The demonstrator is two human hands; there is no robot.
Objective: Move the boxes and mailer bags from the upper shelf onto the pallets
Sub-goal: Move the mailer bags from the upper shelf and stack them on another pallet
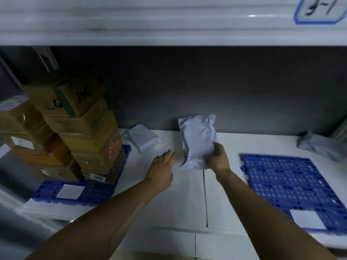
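Mailer bag (199, 141) is gripped by the right hand (217, 156), fingers curled; left hand (163, 162) hovers, fingers straight.

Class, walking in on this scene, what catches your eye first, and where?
The white mailer bag, held upright at centre by the right hand. Next, the tall stack of cardboard boxes on the left blue pallet, and the right blue pallet, carrying no parcels.

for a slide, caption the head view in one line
Right hand grips a mailer bag, left hand open beside it, between the left pallet stacked with boxes and the right pallet.
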